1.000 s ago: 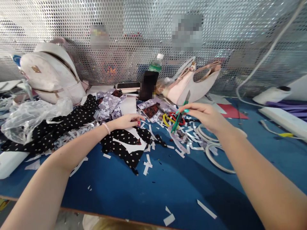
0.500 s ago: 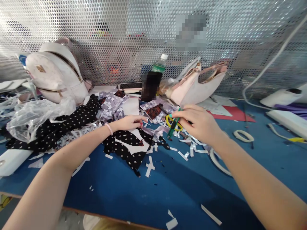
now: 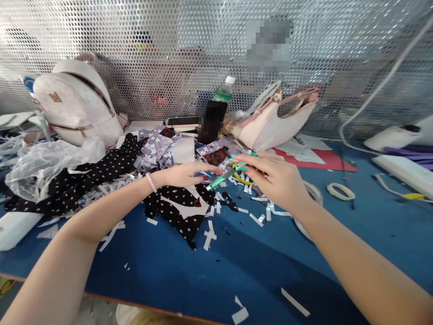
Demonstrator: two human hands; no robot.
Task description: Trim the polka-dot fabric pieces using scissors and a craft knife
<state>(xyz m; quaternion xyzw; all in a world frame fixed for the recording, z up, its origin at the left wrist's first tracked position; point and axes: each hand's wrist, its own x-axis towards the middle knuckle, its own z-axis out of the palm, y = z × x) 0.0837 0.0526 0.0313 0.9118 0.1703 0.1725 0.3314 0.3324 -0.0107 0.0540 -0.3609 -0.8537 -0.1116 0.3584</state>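
Observation:
My right hand [image 3: 275, 178] is closed on a green-handled cutting tool [image 3: 223, 175], which lies nearly level and points left toward my left hand. My left hand [image 3: 187, 174] rests with fingers stretched out over a piece of black polka-dot fabric with a white paper shape on it [image 3: 179, 207]. The two hands almost meet above the fabric. Yellow and red scissor handles [image 3: 241, 179] lie partly hidden under my right hand. White paper strips [image 3: 209, 232] are scattered on the blue tabletop [image 3: 209, 266] around the fabric.
A white backpack [image 3: 76, 106], clear plastic bag [image 3: 47, 162] and more polka-dot cloth [image 3: 84, 178] sit at left. A phone [image 3: 182, 121], green bottle [image 3: 223, 90] and pale pink bag [image 3: 274, 119] stand by the perforated metal wall. Tape rings [image 3: 340, 191] and a white cable [image 3: 379, 95] lie at right.
My right hand has come down and leftward with the green tool, tilting it from upright to nearly level. My left hand has stayed on the fabric.

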